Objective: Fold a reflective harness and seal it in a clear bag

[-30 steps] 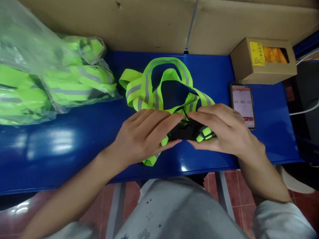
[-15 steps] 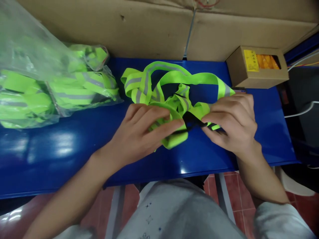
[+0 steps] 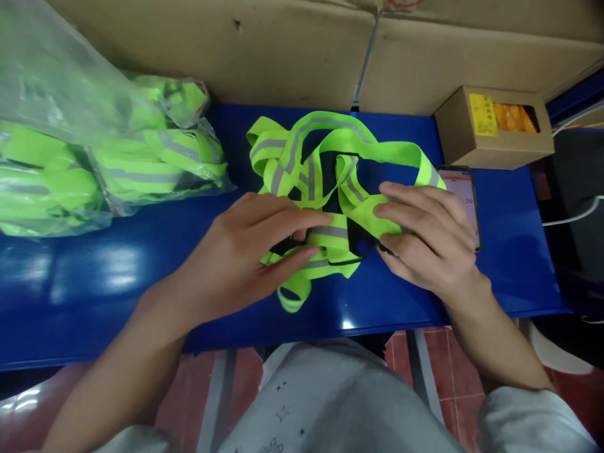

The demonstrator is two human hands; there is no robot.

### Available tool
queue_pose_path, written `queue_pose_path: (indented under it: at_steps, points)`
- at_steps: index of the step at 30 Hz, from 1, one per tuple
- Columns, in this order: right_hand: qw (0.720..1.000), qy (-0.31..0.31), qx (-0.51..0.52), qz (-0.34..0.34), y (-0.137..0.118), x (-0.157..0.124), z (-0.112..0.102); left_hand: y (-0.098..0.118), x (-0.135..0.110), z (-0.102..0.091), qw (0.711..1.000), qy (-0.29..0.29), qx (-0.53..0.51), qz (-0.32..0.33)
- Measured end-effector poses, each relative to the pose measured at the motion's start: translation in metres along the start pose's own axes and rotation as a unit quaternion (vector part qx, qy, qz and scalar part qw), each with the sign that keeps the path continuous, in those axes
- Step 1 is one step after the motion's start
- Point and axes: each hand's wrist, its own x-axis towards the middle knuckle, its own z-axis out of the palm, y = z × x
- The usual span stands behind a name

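A tangle of neon yellow-green reflective strap (image 3: pixel 330 123) with a grey stripe lies looped on the blue table between my hands. My left hand (image 3: pixel 245 245) pinches a folded section of this strap between thumb and fingers, at the left of the bundle. On the other side my right hand (image 3: pixel 429 239) has its fingers curled over the end of a black piece (image 3: pixel 361 236) joined to the strap; its fingertips are partly hidden. A thin black buckle frame (image 3: pixel 344 261) shows on the strap just right of my left fingertips. One small loop (image 3: pixel 292 296) hangs toward the table's front edge.
Clear plastic bags (image 3: pixel 160 163) packed with similar straps lie at the left. A phone (image 3: pixel 465 195) rests beyond my right hand, below a small cardboard box (image 3: pixel 495 129) with orange contents. Large cartons (image 3: pixel 292 56) line the back of the blue table (image 3: pixel 117 283).
My left hand has shifted slightly left and the strap section by it has come down flatter, with a loop now showing in front. My right fingers have loosened a little, and the phone is more visible.
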Motion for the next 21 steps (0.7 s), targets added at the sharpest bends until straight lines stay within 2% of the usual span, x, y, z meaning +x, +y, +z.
queue_pose_path:
  at_steps: [5,8,12,14,17,21]
  points:
    - [1.0,-0.004,-0.025,0.008,-0.002,-0.001,0.004,0.005,0.002,-0.004,1.0,0.013,0.025,0.004]
    - [0.999,-0.015,-0.029,-0.002,-0.005,-0.002,0.005,0.006,0.013,0.0,0.997,0.049,-0.007,-0.053]
    - [0.999,-0.001,-0.041,0.002,-0.006,-0.002,0.006,0.009,0.02,0.003,0.988,0.002,-0.066,-0.141]
    - [0.997,-0.002,-0.076,0.022,-0.006,-0.002,0.007,0.015,0.014,0.001,0.985,-0.022,-0.065,-0.156]
    - [0.992,-0.019,-0.121,0.025,-0.007,-0.001,0.008,0.02,-0.005,-0.005,0.988,-0.028,-0.027,-0.151]
    - [0.992,-0.015,-0.126,-0.005,-0.009,-0.002,0.009,0.008,-0.027,-0.013,0.985,-0.06,0.055,-0.15]
